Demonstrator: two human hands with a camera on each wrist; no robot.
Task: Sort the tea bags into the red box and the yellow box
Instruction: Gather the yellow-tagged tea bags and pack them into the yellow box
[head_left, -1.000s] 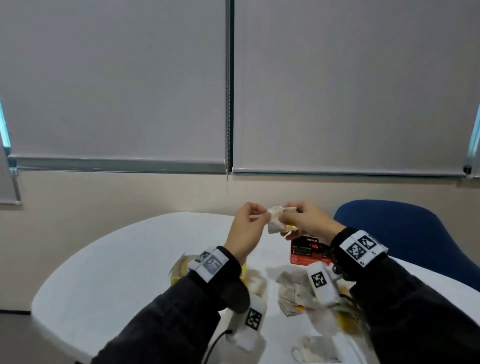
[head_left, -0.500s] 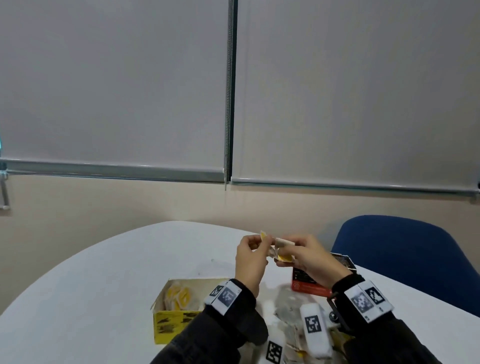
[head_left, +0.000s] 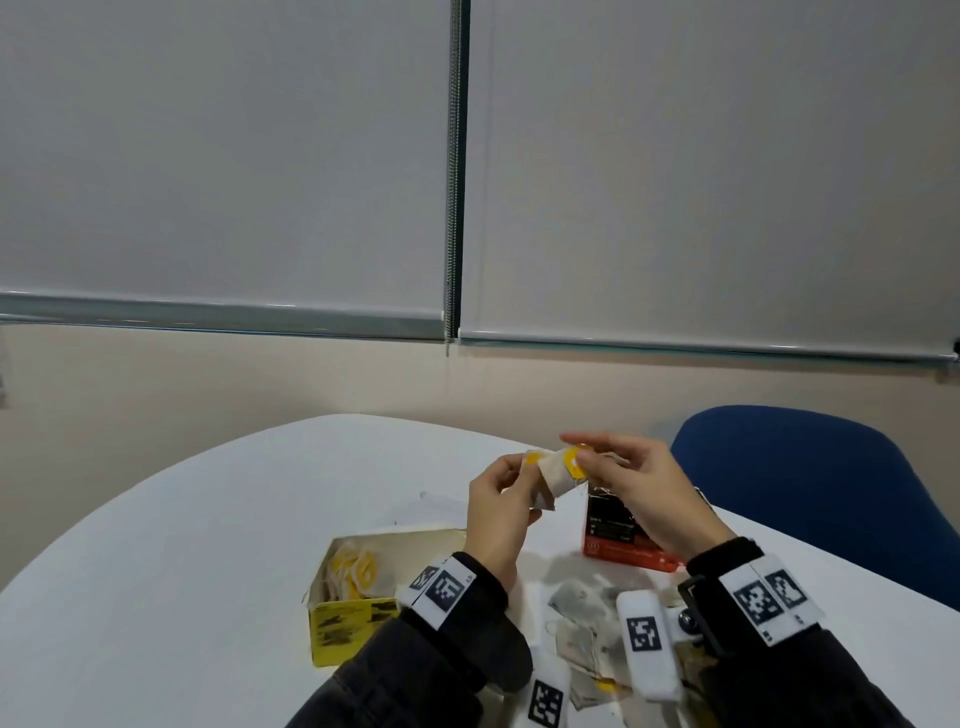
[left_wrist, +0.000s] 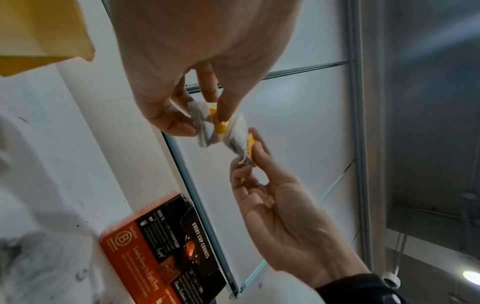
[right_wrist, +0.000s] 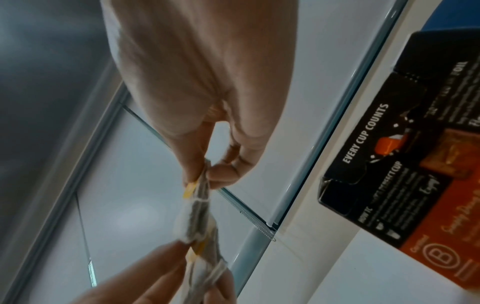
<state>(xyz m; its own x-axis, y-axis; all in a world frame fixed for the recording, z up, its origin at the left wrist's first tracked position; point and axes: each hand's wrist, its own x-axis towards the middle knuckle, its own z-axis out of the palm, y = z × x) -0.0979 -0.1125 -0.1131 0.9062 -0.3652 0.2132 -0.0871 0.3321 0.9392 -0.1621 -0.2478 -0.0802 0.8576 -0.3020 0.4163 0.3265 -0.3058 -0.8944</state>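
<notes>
- Head view: both hands are raised above the bench (head_left: 218, 519), each pinching a tea bag with a yellow tag; the two bags (head_left: 553, 475) hang together between them, seemingly tangled.
- Left hand (head_left: 501, 512) is clenched on its bag, thumb and fingertips nipping the paper; the left wrist view shows the yellow tag (left_wrist: 217, 121) under the thumb.
- Right hand (head_left: 641, 486) pinches the other bag by its top, its other fingers loose.
- Yellow box (head_left: 340, 621) sits open below the left wrist with yellow-tagged bags already in it; red box (head_left: 615, 525) stands just behind the right hand.
- Unsorted bags (head_left: 576, 618) lie on the bench between the forearms.
- Judged risks:
  - Pulling the pair apart too hard could tear the thin paper and spill tea, since the strings look caught.
  - A bag could slip from so light a pinch and fall into the unsorted pile.
  - Both tags look yellow, so dropping either into the red box would be a mis-sort.
  - A lowered forearm could knock the upright red box.
</notes>
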